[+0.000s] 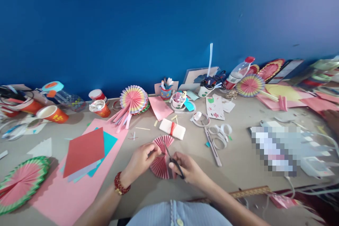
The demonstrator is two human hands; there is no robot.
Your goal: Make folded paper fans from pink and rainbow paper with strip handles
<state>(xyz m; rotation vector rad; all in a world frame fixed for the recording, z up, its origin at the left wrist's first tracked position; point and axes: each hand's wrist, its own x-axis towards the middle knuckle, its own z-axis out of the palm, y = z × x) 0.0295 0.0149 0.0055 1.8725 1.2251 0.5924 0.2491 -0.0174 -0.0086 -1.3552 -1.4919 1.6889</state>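
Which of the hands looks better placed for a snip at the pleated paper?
Probably the right hand: it holds the scissors, blades over the pleated pink paper. The left hand appears to pinch the paper.

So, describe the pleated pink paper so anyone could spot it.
Below the blue wall, find the grey table, near side. Between the left hand and right hand is the pleated pink paper, fanned above and below its middle. Unlike the green-edged pink paper fan far left, it has black-handled metal scissors over it.
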